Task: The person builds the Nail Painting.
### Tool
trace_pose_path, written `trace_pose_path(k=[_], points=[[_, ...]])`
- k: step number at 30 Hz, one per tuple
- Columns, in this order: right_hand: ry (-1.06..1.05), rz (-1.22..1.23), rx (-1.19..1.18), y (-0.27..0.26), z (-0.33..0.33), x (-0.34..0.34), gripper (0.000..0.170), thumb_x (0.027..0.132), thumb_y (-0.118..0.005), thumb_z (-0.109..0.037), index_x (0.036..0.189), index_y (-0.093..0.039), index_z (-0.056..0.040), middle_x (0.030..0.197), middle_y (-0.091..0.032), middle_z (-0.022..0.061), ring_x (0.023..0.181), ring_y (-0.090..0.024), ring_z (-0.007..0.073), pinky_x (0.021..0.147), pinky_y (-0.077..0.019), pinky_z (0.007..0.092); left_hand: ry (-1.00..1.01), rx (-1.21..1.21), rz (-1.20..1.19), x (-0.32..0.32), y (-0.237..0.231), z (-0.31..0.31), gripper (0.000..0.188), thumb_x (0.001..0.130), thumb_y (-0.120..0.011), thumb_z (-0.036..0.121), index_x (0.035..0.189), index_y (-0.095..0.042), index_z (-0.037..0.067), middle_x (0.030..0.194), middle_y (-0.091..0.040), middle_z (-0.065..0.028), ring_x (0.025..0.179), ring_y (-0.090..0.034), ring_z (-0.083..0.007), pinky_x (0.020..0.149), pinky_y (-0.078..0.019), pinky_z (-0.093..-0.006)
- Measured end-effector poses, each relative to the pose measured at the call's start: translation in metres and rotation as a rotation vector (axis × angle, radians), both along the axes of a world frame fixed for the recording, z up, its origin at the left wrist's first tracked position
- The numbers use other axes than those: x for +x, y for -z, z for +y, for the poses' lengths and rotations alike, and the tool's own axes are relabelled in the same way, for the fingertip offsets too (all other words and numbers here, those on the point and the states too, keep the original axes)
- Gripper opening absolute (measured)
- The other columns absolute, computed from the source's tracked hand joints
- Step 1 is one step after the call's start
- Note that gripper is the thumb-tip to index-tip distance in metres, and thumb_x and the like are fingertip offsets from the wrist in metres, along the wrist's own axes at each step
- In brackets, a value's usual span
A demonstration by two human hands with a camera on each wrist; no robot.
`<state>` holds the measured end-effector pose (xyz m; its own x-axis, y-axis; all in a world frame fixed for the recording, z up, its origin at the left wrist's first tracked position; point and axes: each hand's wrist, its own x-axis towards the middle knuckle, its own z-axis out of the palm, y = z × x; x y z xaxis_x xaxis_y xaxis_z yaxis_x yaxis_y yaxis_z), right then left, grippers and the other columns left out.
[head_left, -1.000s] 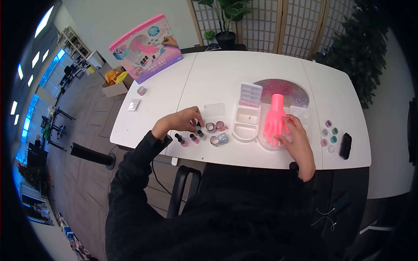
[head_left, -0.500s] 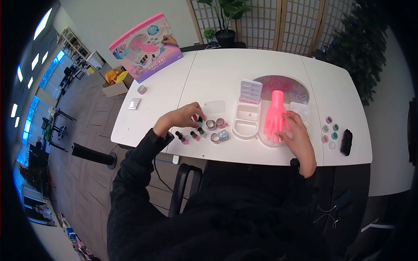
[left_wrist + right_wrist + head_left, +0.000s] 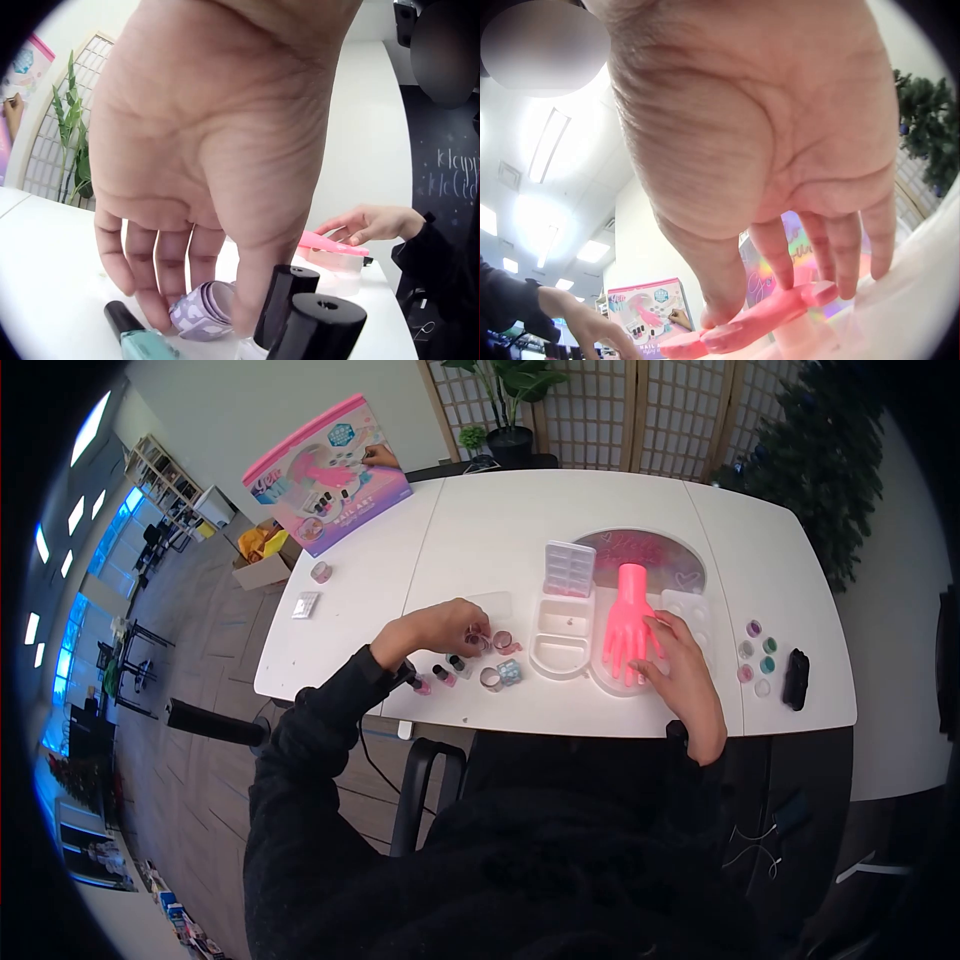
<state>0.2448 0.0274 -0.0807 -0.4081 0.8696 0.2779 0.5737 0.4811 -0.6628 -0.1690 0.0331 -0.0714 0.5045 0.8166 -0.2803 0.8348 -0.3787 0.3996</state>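
Note:
My left hand (image 3: 447, 628) pinches a purple patterned roll of stickers (image 3: 202, 311) between thumb and fingers, low over the table. A turquoise nail polish bottle (image 3: 146, 342) lies tilted beside the fingertips, and black-capped polish bottles (image 3: 443, 675) stand under the wrist. Close by are a pinkish roll (image 3: 503, 640), a silvery roll (image 3: 490, 679) and a pale blue one (image 3: 510, 672). On the right, my right hand (image 3: 686, 676) holds the side of a pink model hand (image 3: 627, 628), thumb on its fingers and fingertips along its edge. The model hand lies on a white station (image 3: 562, 657).
The station has compartments, an upright lidded case (image 3: 569, 568) and a shiny backboard (image 3: 685, 560). Several small glitter pots (image 3: 769, 645) and a black pouch (image 3: 795, 680) lie at right. The nail art box (image 3: 330, 480) stands back left, with another roll (image 3: 321, 572) nearer.
My left hand has left the turquoise bottle and moved right to the purple roll, which it now pinches. My right hand stays on the pink model hand.

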Motion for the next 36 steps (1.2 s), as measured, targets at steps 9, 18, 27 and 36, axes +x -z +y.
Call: trace_pose_path(k=[9,18,27,36], points=[[-0.007,0.001,-0.018,0.007,0.004,0.001,0.063,0.088,-0.084,-0.014,0.144,-0.062,0.0028,0.153,-0.053,0.0202,0.134,-0.061,0.0394,0.106,-0.0553,0.0443,-0.125,0.154,-0.2,0.036,-0.072,-0.031,0.026,0.1,-0.071,0.009,0.125,-0.075,0.004,0.099,-0.078,-0.0136,0.087,-0.078,-0.0232,0.078,-0.0628,-0.0343],[0.066,-0.058,0.053,0.006,-0.007,-0.009,0.07,0.087,-0.085,-0.014,0.148,-0.056,0.0031,0.154,-0.049,0.0268,0.139,-0.056,0.0442,0.112,-0.0512,0.0459,-0.205,0.306,-0.381,0.102,-0.046,-0.039,0.024,0.092,-0.079,0.008,0.115,-0.075,0.004,0.113,-0.067,-0.0148,0.089,-0.075,-0.0291,0.08,-0.0629,-0.0375],[0.005,-0.033,0.103,0.012,-0.002,-0.004,0.069,0.086,-0.084,-0.016,0.145,-0.057,0.0072,0.152,-0.051,0.0267,0.132,-0.059,0.0435,0.109,-0.0517,0.0466,-0.278,0.44,-0.469,0.121,-0.005,-0.012,0.023,0.087,-0.081,0.007,0.109,-0.076,0.003,0.11,-0.069,-0.014,0.089,-0.073,-0.0335,0.078,-0.0585,-0.0426],[-0.009,-0.019,0.069,0.01,-0.002,-0.002,0.067,0.088,-0.083,-0.016,0.146,-0.057,0.0073,0.152,-0.051,0.0252,0.135,-0.058,0.0433,0.111,-0.0508,0.0462,-0.176,0.794,-0.194,0.118,0.0,-0.01,0.029,0.084,-0.084,0.01,0.113,-0.077,0.006,0.11,-0.068,-0.0095,0.097,-0.068,-0.031,0.086,-0.0564,-0.0435]])
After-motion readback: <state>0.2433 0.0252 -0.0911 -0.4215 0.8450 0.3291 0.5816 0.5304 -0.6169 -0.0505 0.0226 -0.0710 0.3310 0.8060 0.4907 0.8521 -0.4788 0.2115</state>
